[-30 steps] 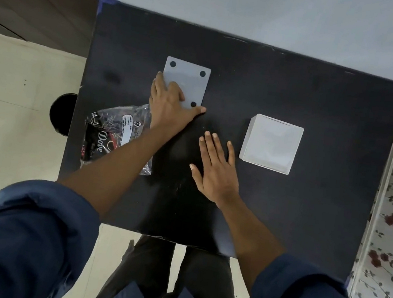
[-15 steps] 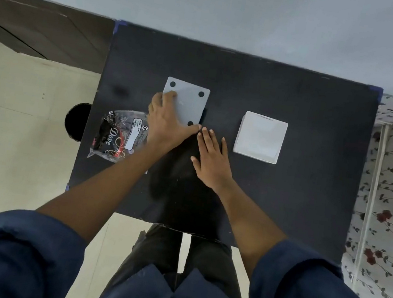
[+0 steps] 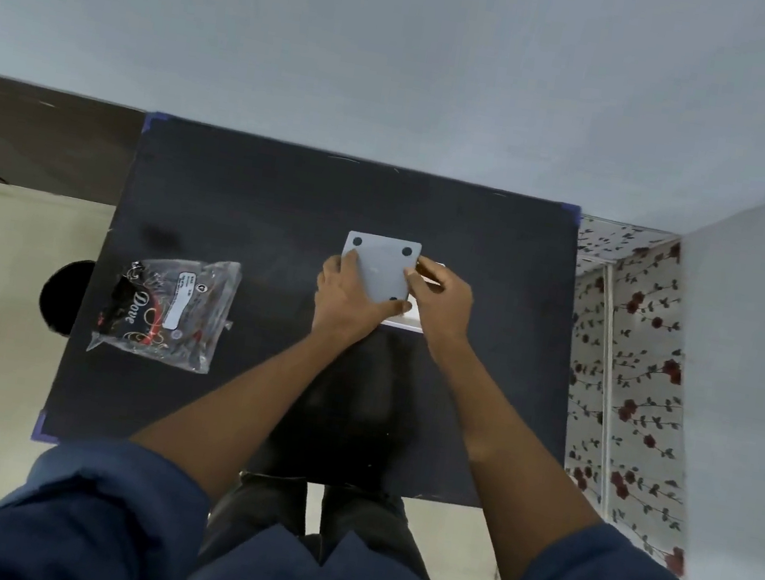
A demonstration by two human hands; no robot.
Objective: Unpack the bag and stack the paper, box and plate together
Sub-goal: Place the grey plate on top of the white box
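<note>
A grey square plate [image 3: 381, 267] with black dots at its corners sits over a white box [image 3: 408, 321], of which only the near right edge shows. My left hand [image 3: 344, 301] grips the plate's left and near side, thumb across its bottom edge. Fingers of my right hand [image 3: 441, 301] hold the plate's right side and cover most of the box. A clear plastic bag [image 3: 169, 310] with black and red "Dove" print lies flat at the table's left. No loose sheet of paper is visible.
The black table [image 3: 284, 205] has blue tape at its corners. A grey wall runs along its far edge. A floral cloth [image 3: 630, 376] hangs to the right. A dark round object [image 3: 64, 294] sits on the floor by the table's left edge.
The grey plate moved right from beside the bag onto the white box. My right hand left the table surface and now holds the plate too. The camera view shifted.
</note>
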